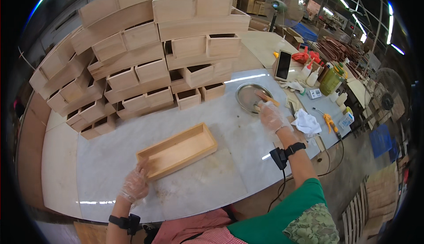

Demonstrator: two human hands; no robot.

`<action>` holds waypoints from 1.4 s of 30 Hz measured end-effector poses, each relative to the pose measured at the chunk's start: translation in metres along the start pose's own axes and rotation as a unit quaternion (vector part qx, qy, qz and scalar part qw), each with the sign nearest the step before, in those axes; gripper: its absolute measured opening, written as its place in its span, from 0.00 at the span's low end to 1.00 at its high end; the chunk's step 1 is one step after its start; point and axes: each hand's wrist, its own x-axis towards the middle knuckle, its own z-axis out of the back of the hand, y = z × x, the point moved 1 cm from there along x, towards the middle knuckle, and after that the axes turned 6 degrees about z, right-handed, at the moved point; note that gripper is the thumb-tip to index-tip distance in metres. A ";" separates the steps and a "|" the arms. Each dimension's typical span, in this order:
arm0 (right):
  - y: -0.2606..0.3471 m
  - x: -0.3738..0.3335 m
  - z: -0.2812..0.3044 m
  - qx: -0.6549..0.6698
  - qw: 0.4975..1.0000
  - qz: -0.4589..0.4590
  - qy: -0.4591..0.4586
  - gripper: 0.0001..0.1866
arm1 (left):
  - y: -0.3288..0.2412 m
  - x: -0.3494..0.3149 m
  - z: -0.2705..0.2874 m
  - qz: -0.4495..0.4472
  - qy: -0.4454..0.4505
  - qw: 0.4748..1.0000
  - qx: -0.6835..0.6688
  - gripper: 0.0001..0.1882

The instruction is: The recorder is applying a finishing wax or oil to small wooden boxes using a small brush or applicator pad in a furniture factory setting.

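Green garment (265, 215) foremost; wooden box (181, 153) steadied, brush (270, 99) held at the dish (239, 97)

By clock positions taken from the middle of the view, the green garment was seen at five o'clock. The wooden box was placed between seven and eight, open side up on the pale counter (198, 195) and set at a slant. Its left end was met by the gloved left hand (136, 184), whose fingers were partly curled; whether the wall was pinched or only touched could not be told. By the gloved right hand (271, 116), at three o'clock, what seemed to be a brush was held in closed fingers, over the round metal dish between two and three. The tool's tip was mostly hidden.

Loading with finish was judged to be the step in hand. For good work, only the tip should be wetted, and any excess should be wiped off on the dish's rim before the box is approached. The box was best steadied by light fingertips, so that wet faces would not be marked. The cord (283, 186) at the right wrist needed to be kept clear of the box. Drips were best kept away from the stacked boxes (128, 41) at ten o'clock and the white cloth (307, 122) at three.
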 end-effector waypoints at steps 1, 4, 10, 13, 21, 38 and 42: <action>-0.006 0.008 -0.008 0.001 1.000 0.002 0.003 0.13 | 0.004 0.000 0.000 -0.010 0.006 1.000 0.009 0.18; -0.004 0.028 -0.013 -0.035 0.998 -0.026 0.043 0.14 | 0.006 0.001 -0.002 -0.019 -0.007 0.999 0.028 0.18; -0.004 0.041 -0.009 -0.062 0.985 -0.058 0.147 0.15 | 0.007 0.004 0.000 -0.034 0.036 0.997 0.054 0.11; -0.011 0.038 -0.006 -0.072 0.986 -0.081 0.127 0.15 | -0.015 -0.004 0.013 -0.026 0.036 0.999 0.007 0.08; -0.002 0.001 0.014 -0.109 0.992 0.060 -0.010 0.15 | -0.068 -0.048 0.004 0.188 0.017 0.850 -0.491 0.14; 0.175 -0.022 -0.107 0.065 0.933 0.350 -0.049 0.14 | -0.089 -0.056 -0.051 0.199 -0.041 0.729 -0.654 0.20; 0.161 -0.002 -0.113 0.307 0.870 0.367 -0.121 0.06 | -0.081 -0.054 -0.061 0.212 -0.017 0.765 -0.607 0.20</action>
